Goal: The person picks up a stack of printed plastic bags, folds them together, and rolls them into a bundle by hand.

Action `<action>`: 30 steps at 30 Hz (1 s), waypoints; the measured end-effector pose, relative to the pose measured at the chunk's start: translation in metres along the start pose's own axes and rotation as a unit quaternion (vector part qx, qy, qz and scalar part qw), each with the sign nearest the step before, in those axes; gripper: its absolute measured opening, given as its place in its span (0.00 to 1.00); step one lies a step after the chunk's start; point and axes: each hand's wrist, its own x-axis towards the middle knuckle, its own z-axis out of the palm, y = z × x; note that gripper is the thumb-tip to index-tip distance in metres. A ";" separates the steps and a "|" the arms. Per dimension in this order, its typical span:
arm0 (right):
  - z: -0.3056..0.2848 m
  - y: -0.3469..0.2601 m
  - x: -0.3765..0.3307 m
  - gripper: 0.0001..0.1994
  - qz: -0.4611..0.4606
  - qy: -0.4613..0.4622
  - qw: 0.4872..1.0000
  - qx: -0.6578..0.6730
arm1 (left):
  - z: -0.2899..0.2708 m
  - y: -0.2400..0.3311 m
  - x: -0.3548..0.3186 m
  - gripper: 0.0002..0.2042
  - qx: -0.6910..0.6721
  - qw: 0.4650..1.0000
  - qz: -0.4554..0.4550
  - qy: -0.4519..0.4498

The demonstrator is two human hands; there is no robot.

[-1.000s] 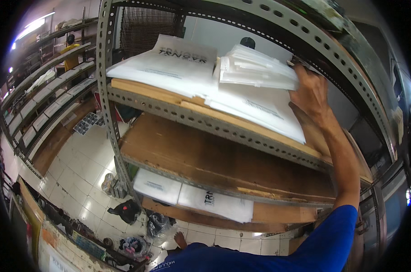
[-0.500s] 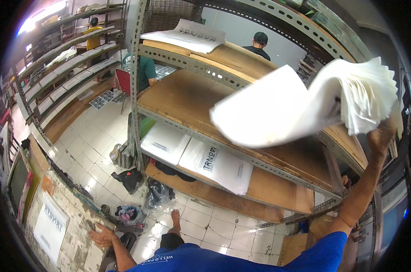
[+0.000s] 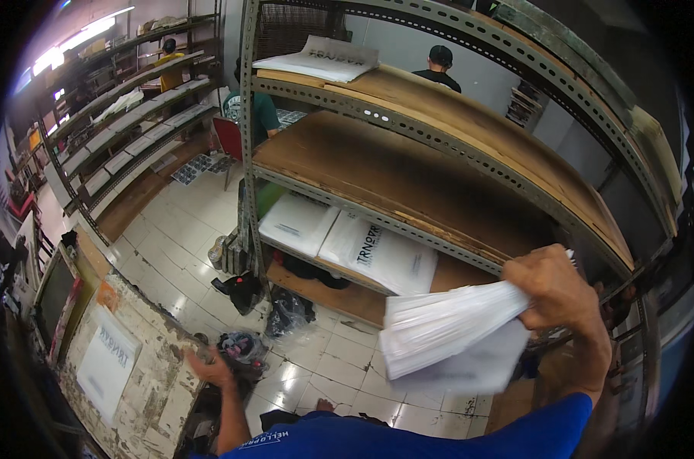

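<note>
Left hand [image 3: 211, 369] at about 7 o'clock in the view, low, fingers spread and loose, holding nothing; it hovers by the edge of a chipped, paint-worn table [image 3: 152, 359]. A white flat bag [image 3: 107, 361] lies on that table at 8 o'clock of the hand. Dark bundles [image 3: 244, 346] sit on the tiled floor [image 3: 175, 252] just at 1 o'clock of the hand.

Centre: metal rack [image 3: 454, 164] with wooden boards. Two white packs [image 3: 355, 245] lie on the low shelf; another white pack [image 3: 320, 57] on the top board at 12 o'clock. Middle board bare wood. Other people stand behind the rack, backs turned.

Right hand [image 3: 555, 294] at 4 o'clock in the view, raised, fingers closed in a fist-like pinch on one end of a stack of white flat plastic bags [image 3: 446, 333]. The stack juts out toward 9 o'clock from the hand, free end fanning and drooping, in the air in front of the low shelf, touching nothing else.

Handling, as a judgement: the stack looks light, floppy and slick, layers likely to slide apart and splay when gripped at one end only. Not fragile. Best hold seems across the middle of the stack, or with a second hand under the sagging free end, squeezing all layers together.
</note>
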 end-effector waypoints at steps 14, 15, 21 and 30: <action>-0.003 -0.156 0.094 0.15 -0.299 0.102 0.947 0.055 | -0.091 0.099 -0.066 0.35 -0.520 0.147 -0.575 -0.615; -0.001 -0.168 0.100 0.16 -0.320 0.099 0.939 0.077 | -0.106 0.093 -0.055 0.35 -0.515 0.174 -0.563 -0.623; 0.020 -0.236 0.142 0.18 -0.413 0.081 0.900 0.119 | -0.174 0.047 0.022 0.33 -0.487 0.333 -0.483 -0.647; 0.067 -0.314 0.231 0.16 -0.500 0.068 0.862 0.052 | -0.239 -0.039 0.103 0.26 -0.449 0.576 -0.441 -0.522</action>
